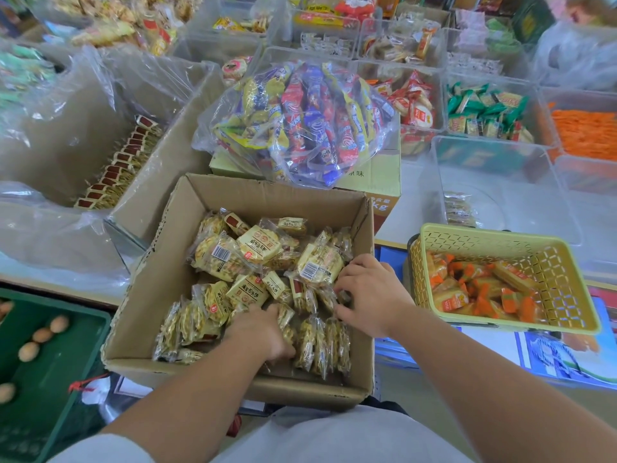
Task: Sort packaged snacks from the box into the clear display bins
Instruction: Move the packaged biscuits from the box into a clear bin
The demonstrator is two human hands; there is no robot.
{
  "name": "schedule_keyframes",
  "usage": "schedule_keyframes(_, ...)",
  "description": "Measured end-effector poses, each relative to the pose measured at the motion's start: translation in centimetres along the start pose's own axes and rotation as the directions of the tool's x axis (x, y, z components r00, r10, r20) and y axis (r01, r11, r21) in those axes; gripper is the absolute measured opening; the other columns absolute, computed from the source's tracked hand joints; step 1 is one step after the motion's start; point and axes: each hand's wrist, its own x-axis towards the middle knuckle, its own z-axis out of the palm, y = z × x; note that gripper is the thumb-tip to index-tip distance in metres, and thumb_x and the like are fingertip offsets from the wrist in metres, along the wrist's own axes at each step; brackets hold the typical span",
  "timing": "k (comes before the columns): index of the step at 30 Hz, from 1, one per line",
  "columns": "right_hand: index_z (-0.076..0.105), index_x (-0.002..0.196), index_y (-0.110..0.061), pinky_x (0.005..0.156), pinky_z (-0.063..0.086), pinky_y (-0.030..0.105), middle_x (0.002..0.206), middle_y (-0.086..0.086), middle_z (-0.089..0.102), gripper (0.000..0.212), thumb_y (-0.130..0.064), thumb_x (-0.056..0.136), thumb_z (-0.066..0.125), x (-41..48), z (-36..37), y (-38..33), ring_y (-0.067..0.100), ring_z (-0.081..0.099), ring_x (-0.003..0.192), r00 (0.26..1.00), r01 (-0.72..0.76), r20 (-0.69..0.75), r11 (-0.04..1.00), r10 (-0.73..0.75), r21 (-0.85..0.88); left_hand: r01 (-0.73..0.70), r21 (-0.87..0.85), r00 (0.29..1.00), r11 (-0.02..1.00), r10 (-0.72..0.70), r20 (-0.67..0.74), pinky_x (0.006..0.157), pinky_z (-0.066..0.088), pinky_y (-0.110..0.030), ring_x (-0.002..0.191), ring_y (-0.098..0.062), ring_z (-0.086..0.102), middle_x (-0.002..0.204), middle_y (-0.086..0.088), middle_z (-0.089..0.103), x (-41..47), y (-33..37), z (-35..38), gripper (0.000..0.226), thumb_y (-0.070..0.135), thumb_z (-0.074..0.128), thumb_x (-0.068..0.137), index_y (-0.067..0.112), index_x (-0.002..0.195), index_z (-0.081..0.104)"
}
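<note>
Many snack pkts (255, 248), R hand (370, 295) clutching some, L hand (262, 332) buried beneath, grip unclear

Premises: white table (412, 188) with a wood-coloured front edge, loaded almost corner to corner. Tan floor (390, 385) below. Lighting bright and even.
</note>
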Motion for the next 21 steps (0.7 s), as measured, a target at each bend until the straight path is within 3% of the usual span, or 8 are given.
schedule_keyframes(3,0.069,0.117,-0.038,0.101,0.037,0.041,0.115,-0.020,0.060,0.049,-0.062,0.085,0.040,-0.1,0.0,0.0,0.013,0.037,0.121,1.000,0.001,0.001,1.000,-0.001,0.005,-0.020,-0.030,0.997,0.999,0.018,-0.072,0.086,0.059,-0.039,0.123,-0.031,0.057,0.145,-0.009,0.049,-0.3,0.1,0.0,0.096,0.040,0.082,0.079,0.025,0.157,0.028)
schedule_keyframes(5,0.069,0.118,-0.038,0.102,0.036,0.041,0.116,-0.019,0.060,0.050,-0.061,0.085,0.040,-0.1,-0.1,0.0,0.013,0.036,0.121,1.000,0.000,0.004,1.000,0.000,0.006,-0.028,-0.025,0.993,0.999,0.025,-0.112,0.076,0.057,-0.033,0.113,-0.026,0.062,0.134,-0.005,0.058,-0.5,0.0,-0.1,0.086,0.026,0.079,0.083,0.024,0.155,0.032)
schedule_keyframes(8,0.069,0.119,-0.038,0.103,0.035,0.041,0.116,-0.020,0.059,0.050,-0.061,0.085,0.039,0.0,-0.1,0.0,0.013,0.036,0.121,1.000,0.005,0.005,1.000,-0.005,0.007,-0.053,-0.033,0.991,0.998,0.048,-0.121,0.077,0.055,-0.033,0.114,-0.026,0.064,0.133,-0.004,0.062,-1.0,-0.4,-0.6,0.087,0.026,0.081,0.082,0.023,0.156,0.035)
schedule_keyframes(11,0.068,0.120,-0.038,0.103,0.035,0.041,0.117,-0.020,0.059,0.051,-0.062,0.086,0.039,0.0,-0.1,0.1,0.013,0.036,0.123,1.000,0.009,0.006,1.000,-0.009,0.009,-0.079,-0.149,0.989,0.986,0.059,-0.134,0.076,0.054,-0.031,0.108,-0.025,0.066,0.131,-0.004,0.064,-1.6,-0.9,-1.2,0.097,0.030,0.082,0.077,0.023,0.159,0.031)
schedule_keyframes(14,0.068,0.121,-0.038,0.104,0.034,0.041,0.117,-0.021,0.059,0.050,-0.061,0.086,0.040,0.0,-0.2,0.1,0.012,0.035,0.123,1.000,0.012,0.011,1.000,-0.012,0.009,-0.093,-0.287,0.990,0.953,0.058,-0.128,0.069,0.053,-0.025,0.092,-0.012,0.066,0.119,0.005,0.066,-2.9,-2.1,-2.1,0.103,0.033,0.080,0.072,0.024,0.161,0.029)
schedule_keyframes(17,0.067,0.121,-0.039,0.104,0.034,0.040,0.119,-0.021,0.059,0.050,-0.063,0.086,0.040,0.0,-0.2,0.1,0.012,0.035,0.124,1.000,0.015,0.014,1.000,-0.015,0.008,-0.104,-0.501,0.991,0.859,0.046,-0.127,0.059,0.053,-0.023,0.077,-0.006,0.067,0.103,0.014,0.066,-4.4,-4.2,-3.2,0.096,0.033,0.083,0.067,0.029,0.154,0.042)
schedule_keyframes(19,0.067,0.122,-0.040,0.103,0.035,0.041,0.120,-0.022,0.059,0.051,-0.064,0.086,0.040,-0.1,-0.2,0.1,0.012,0.035,0.125,1.000,0.017,0.012,1.000,-0.017,0.003,-0.143,-0.642,0.985,0.753,0.046,-0.166,0.049,0.048,-0.019,0.069,-0.004,0.067,0.092,0.017,0.069,-5.5,-5.8,-3.8,0.076,0.036,0.083,0.060,0.042,0.131,0.057)
schedule_keyframes(21,0.067,0.121,-0.040,0.102,0.035,0.040,0.119,-0.022,0.059,0.051,-0.064,0.085,0.039,0.0,-0.3,0.1,0.012,0.036,0.124,1.000,0.021,0.003,1.000,-0.021,-0.002,-0.188,-0.755,0.976,0.628,0.030,-0.217,0.047,0.047,-0.019,0.066,-0.003,0.068,0.082,0.017,0.073,-6.6,-7.0,-4.2,0.061,0.042,0.077,0.048,0.047,0.107,0.060)
